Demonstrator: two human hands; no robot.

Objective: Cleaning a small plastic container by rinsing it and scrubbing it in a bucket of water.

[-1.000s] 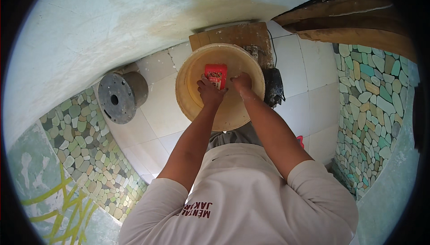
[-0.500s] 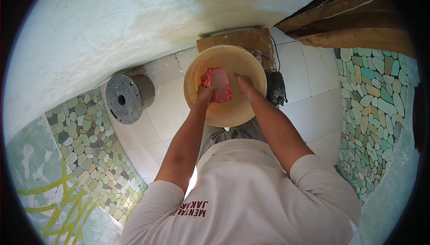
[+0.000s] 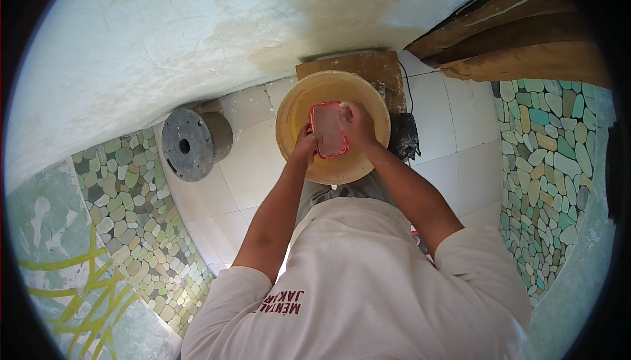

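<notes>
Over a round yellowish plastic tub (image 3: 294, 157), my left hand (image 3: 306, 143) grips the left side of a red rectangular plastic container (image 3: 314, 123). Its face is turned up and shows a smooth grey-white filling or surface (image 3: 328, 131) inside the red rim. My right hand (image 3: 357, 123) is at the container's right edge with its fingers curled in. Whether something small is between those fingers is hidden. The inside of the tub shows around the container, stained yellow and tan.
A grey metal drum-like cylinder (image 3: 186, 145) lies on the white floor tiles (image 3: 246, 169) at left. Behind the tub is a wooden board (image 3: 322, 66); a dark object with a cord (image 3: 404, 138) lies to its right. Brown cloth (image 3: 519, 38) hangs at upper right. Pebble-mosaic strips (image 3: 545, 143) flank both sides.
The red container has turned more upright and its face tilts up toward me. My right hand has moved from apart on the right to the container's right edge, its fingers now curled.
</notes>
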